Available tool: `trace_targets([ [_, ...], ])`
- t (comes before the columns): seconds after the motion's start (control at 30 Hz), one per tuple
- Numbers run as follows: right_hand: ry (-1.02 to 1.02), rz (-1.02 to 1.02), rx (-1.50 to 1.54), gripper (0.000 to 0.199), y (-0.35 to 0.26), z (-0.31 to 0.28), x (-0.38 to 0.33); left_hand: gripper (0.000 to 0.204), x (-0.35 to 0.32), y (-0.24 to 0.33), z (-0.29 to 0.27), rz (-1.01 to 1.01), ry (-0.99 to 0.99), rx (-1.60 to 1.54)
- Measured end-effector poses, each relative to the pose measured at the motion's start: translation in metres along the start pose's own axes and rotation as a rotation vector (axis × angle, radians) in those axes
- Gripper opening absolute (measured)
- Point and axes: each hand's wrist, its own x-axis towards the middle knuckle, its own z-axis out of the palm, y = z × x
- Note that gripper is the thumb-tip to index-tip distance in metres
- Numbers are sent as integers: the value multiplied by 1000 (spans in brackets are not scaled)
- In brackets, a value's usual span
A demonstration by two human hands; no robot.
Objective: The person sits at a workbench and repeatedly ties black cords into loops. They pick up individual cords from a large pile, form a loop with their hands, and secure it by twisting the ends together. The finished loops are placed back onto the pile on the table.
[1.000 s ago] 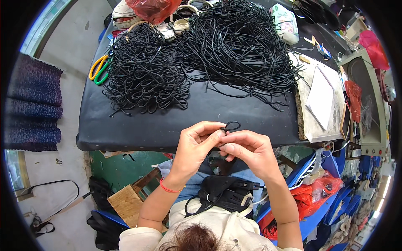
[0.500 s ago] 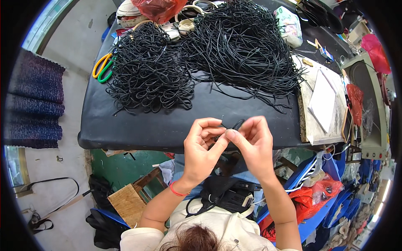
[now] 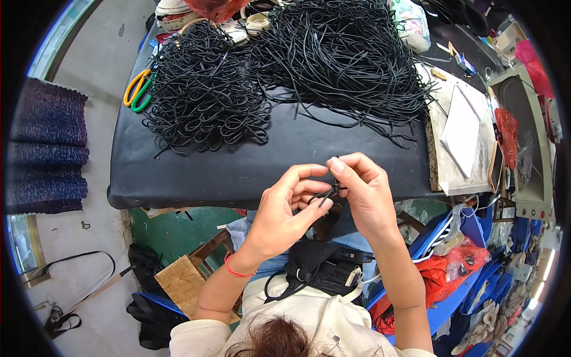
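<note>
My left hand point(image 3: 284, 209) and my right hand point(image 3: 364, 191) meet just below the near edge of a black table point(image 3: 196, 172). Both pinch one short black cord point(image 3: 326, 195) between thumbs and fingers; most of the cord is hidden by my fingers. A red band circles my left wrist. On the table beyond lie two heaps of black cord: a pile of looped pieces point(image 3: 205, 95) at the left and a bigger pile of straight lengths point(image 3: 339, 56) at the right.
Yellow-and-green handled scissors point(image 3: 138, 90) lie at the table's left edge. A pale board with a white sheet point(image 3: 461, 134) sits at the right end. A black pouch point(image 3: 324, 268) rests on my lap. A wooden board point(image 3: 184, 279) and straps lie on the floor.
My hands have drawn together and turned the cord; the small loop seen above my right fingers a second ago is now tucked between my fingertips.
</note>
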Motion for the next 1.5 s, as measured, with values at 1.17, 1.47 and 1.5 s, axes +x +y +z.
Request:
trace_targets([
  [1.17, -25, -66, -179, 19, -14, -12, -5, 18, 6, -15, -9, 36, -98, 13],
  [1.47, -131, -127, -178, 12, -9, -6, -16, 16, 6, -10, 4, 146, 91, -61],
  [1.5, -150, -123, -199, 12, -8, -7, -17, 16, 6, -12, 4, 144, 105, -54],
])
